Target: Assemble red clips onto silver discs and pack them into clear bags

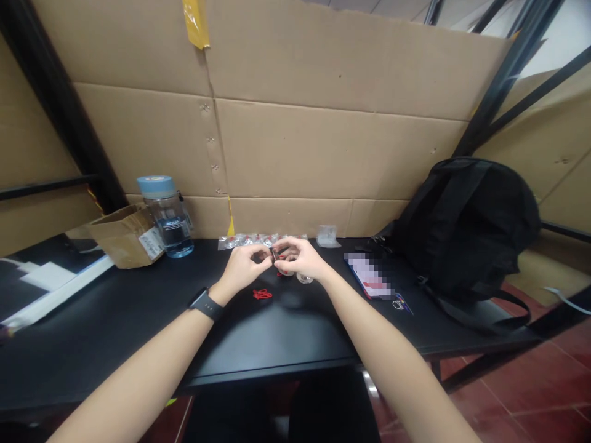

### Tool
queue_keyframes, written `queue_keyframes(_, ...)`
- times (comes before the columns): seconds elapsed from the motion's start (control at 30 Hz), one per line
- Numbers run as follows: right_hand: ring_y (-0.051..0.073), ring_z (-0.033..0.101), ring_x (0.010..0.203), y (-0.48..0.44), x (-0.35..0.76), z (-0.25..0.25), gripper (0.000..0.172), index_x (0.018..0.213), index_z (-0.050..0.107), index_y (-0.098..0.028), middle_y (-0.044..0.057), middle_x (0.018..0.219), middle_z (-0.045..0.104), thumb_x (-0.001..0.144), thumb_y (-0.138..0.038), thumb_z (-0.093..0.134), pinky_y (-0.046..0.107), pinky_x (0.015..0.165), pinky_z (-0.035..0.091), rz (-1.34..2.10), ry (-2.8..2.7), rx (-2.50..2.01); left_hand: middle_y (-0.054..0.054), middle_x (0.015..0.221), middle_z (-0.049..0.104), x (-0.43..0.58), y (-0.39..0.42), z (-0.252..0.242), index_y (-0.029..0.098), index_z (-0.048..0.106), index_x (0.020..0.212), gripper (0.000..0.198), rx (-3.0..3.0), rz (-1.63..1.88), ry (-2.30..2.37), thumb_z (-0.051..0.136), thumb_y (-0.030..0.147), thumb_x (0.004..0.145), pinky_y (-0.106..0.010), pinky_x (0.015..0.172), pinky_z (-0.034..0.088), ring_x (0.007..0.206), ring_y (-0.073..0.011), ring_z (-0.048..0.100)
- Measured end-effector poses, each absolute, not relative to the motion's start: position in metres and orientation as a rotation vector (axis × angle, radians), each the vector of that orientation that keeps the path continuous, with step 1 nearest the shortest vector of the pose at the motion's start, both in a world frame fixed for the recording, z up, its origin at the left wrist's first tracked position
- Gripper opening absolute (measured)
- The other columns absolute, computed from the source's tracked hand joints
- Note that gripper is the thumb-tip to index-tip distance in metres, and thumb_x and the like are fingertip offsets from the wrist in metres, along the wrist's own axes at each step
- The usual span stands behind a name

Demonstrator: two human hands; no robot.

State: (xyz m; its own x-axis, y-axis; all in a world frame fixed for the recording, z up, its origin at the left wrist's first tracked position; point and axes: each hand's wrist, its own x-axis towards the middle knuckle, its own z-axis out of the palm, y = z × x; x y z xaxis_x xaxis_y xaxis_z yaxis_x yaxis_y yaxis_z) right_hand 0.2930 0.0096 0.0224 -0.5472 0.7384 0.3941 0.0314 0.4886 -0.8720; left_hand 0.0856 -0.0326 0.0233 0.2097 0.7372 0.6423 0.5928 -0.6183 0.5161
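Note:
My left hand (247, 271), a dark watch (203, 303) on its wrist, pinches with thumb and forefinger. My right hand (298, 257) meets it fingertip to fingertip. Between them is a small, thin dark piece (274, 255), too small to name. Specks of red show among my right fingers, and a clear, roundish item (305, 279) lies just under that hand, partly covered. A bundle of red cord (262, 295) rests on the black table (277, 344) just in front of my hands. Behind them runs a strip of clear small packets (244, 240) with red bits inside.
Left stand a water bottle (167, 218), an open cardboard box (127, 237) and a white power strip (60, 295) with a charger. To the right are a phone (367, 277), a key ring (398, 304) and a black backpack (466, 240). A clear plastic piece (327, 237) sits by the cardboard wall (300, 141).

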Motion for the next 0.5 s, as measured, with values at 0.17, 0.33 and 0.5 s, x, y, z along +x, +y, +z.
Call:
queue_keyframes(0.17,0.015,0.067,0.078,0.015,0.309,0.028,0.047,0.112,0.071,-0.020,0.004,0.100,0.073,0.067,-0.028,0.081,0.025,0.068,0.053,0.856,-2.149,-0.837,0.000,0.075,0.073,0.073,-0.030,0.027,0.017,0.072,0.074,0.009,2.398,1.107,1.292,0.064,0.019,0.077,-0.024,0.071,0.046,0.070,-0.0145,0.063)
queue_keyframes(0.33,0.015,0.065,0.072,0.024,0.339,0.034,0.041,0.101,0.076,-0.020,0.001,0.086,0.074,0.061,-0.022,0.081,0.024,0.066,0.049,0.570,-2.466,-1.149,0.000,0.074,0.073,0.057,-0.026,0.026,0.018,0.075,0.077,0.013,2.510,0.646,1.108,0.063,0.016,0.074,-0.022,0.066,0.044,0.066,-0.0128,0.062)
queue_keyframes(0.5,0.017,0.068,0.078,0.036,0.357,0.029,0.044,0.101,0.077,-0.020,0.003,0.096,0.077,0.058,-0.029,0.085,0.023,0.067,0.048,0.557,-2.552,-1.305,0.001,0.071,0.072,0.052,-0.027,0.029,0.017,0.074,0.074,0.012,2.529,0.455,1.064,0.062,0.018,0.074,-0.021,0.064,0.043,0.064,-0.0121,0.062)
